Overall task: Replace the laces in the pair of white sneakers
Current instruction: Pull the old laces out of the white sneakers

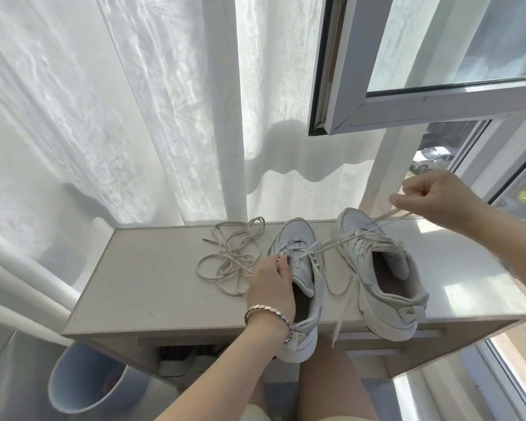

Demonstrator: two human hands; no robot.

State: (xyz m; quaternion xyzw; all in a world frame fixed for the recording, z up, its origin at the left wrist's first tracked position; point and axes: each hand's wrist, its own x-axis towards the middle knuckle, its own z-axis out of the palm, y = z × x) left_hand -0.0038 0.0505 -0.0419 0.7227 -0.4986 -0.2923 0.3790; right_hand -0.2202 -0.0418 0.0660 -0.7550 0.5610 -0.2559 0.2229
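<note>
Left hand [271, 284] gripped the sneaker [295, 235] at its eyelets; right hand [434, 196] pinched the taut lace [328, 245]. Recommended: draw both strands evenly, shoe held steady.

Matt wood-grain table [152, 287], smooth leather-look sneakers [386, 287], woven laces [228, 262].

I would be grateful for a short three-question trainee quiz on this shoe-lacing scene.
1. True or false: the right hand pinches a flat white lace pulled taut from the left white leather sneaker.
2. Which hand holds that sneaker? A. left hand B. right hand C. neither
3. Fill in: the loose tangled cream lace lies on the pale wooden table to that sneaker's ____.
Key: 1 true; 2 A; 3 left.
</note>
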